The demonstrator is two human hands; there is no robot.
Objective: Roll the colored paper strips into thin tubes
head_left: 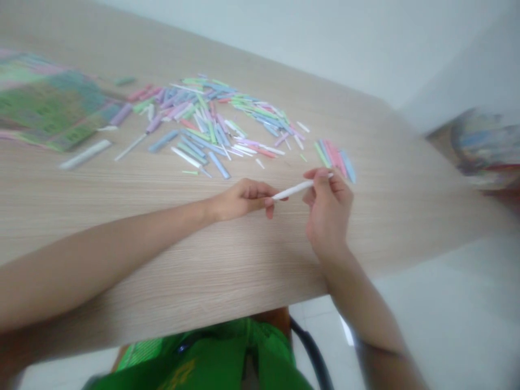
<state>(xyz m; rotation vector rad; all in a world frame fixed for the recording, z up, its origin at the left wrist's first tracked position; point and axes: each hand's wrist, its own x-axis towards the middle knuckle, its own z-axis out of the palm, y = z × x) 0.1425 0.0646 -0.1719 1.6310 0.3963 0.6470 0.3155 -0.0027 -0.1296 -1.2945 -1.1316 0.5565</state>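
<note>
A slim white stick [294, 190], perhaps a narrow tube, is held slightly tilted above the table. My left hand [249, 198] pinches its lower left end between thumb and fingers. The other end sits in the closed fingertips of my right hand [330, 203], and its tip shows just past them. Right behind my right hand lies a small row of green, blue and pink sticks [333, 154], partly hidden by the fingers. Beyond my left hand spreads a loose pile of pastel sticks [207, 111] in several colours. Blur hides their exact kind.
The wooden table [203, 260] ends at a pale wall behind. At the left lies a green and pink printed pack or sheet [52, 103], with a thicker white tube [86, 154] near it. A blurred heap of items [487, 146] stands at far right.
</note>
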